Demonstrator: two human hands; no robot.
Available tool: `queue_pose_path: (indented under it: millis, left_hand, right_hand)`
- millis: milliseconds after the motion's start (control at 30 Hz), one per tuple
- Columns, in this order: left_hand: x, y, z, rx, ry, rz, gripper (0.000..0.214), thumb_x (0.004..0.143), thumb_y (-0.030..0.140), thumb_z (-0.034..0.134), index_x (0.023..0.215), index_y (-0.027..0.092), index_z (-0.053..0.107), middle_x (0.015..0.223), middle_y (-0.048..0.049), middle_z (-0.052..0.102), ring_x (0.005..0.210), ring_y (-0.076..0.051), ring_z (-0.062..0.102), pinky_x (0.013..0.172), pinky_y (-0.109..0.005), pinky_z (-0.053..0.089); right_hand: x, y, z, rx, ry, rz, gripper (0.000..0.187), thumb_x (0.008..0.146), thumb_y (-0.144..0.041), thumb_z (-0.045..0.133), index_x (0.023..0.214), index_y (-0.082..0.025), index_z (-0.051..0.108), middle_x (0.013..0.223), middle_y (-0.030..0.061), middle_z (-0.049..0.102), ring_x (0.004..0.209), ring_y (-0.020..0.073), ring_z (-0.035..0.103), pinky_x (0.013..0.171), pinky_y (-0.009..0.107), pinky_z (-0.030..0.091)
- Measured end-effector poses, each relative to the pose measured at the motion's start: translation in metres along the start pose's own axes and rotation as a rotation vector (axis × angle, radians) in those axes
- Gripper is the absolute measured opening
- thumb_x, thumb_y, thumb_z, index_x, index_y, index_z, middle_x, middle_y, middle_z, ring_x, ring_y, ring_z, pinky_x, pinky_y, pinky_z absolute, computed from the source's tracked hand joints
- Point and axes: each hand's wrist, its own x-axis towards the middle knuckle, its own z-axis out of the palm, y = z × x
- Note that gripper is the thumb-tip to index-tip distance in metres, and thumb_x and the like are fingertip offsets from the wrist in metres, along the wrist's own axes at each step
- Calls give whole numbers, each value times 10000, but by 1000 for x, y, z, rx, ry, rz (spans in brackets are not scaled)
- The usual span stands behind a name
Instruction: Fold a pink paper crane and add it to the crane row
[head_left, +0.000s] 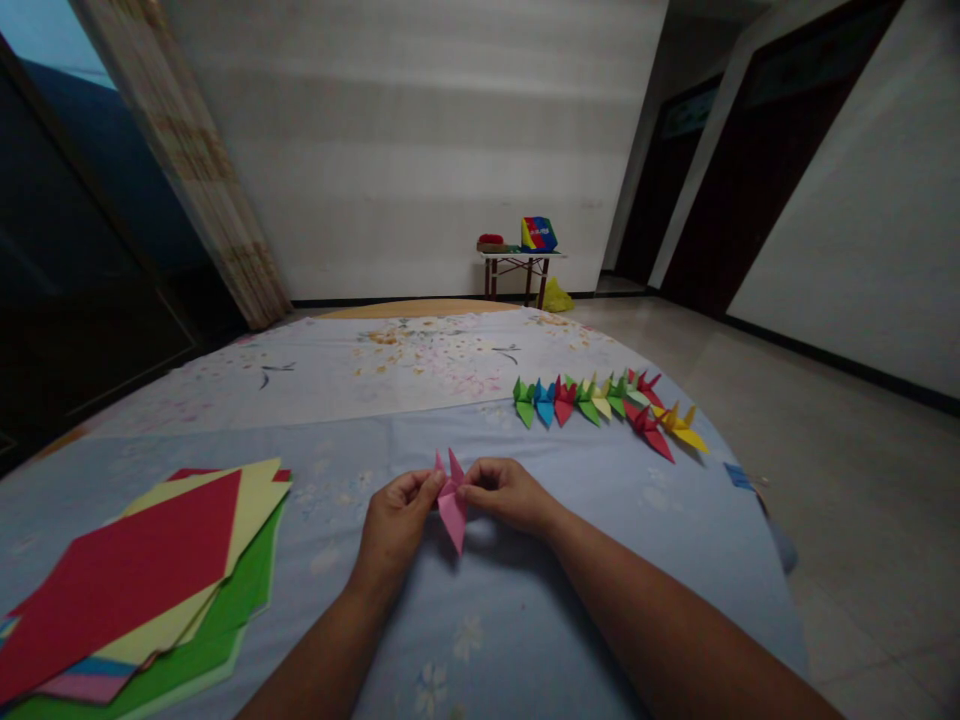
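Note:
A partly folded pink paper figure with two points sticking up is held between both hands above the blue cloth. My left hand pinches its left side with thumb and fingers closed. My right hand pinches its right side, fingers curled. A stack of loose coloured paper sheets, red on top over yellow, green, blue and pink, lies at the near left. A row of several finished paper cranes in green, blue, red and yellow stands to the far right of my hands.
The round table wears a light blue flowered cloth with a white printed cloth across its far half. Beyond it, a small side table with colourful items stands by the wall. Tiled floor lies to the right.

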Motion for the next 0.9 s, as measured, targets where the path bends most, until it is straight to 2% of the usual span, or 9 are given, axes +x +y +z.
queue_pose_path:
  millis: [133, 333, 567, 900]
  left_hand:
    - [-1, 2, 1, 34, 2, 14, 288, 676, 390, 670, 798, 130, 691, 690, -31, 708, 672, -174, 624, 657, -249, 458]
    - [-7, 4, 5, 141, -56, 88, 256, 729, 387, 627, 810, 152, 689, 764, -37, 717, 730, -188, 639, 689, -254, 459]
    - [-14, 1, 10, 209, -144, 184, 214, 765, 356, 594, 842, 172, 673, 789, -27, 704, 757, -183, 638, 724, -265, 467]
    - [-13, 4, 14, 119, -180, 82, 230, 730, 374, 627, 810, 164, 673, 769, -37, 696, 724, -172, 627, 691, -256, 470]
  right_hand:
    - [-1, -4, -1, -29, -18, -10, 271, 706, -395, 638, 711, -127, 600, 612, -17, 558, 547, 77, 454, 546, 210, 352]
    - [1, -10, 0, 39, 87, -64, 288, 704, -407, 653, 842, -155, 626, 740, 0, 606, 639, 98, 521, 621, 230, 393]
    - [1, -16, 5, 296, 106, -34, 268, 615, -372, 731, 655, -137, 608, 580, -22, 568, 517, 78, 499, 549, 225, 379]
    - [1, -23, 5, 357, 165, -60, 257, 612, -343, 740, 602, -139, 583, 589, -14, 585, 516, 73, 493, 537, 218, 372]
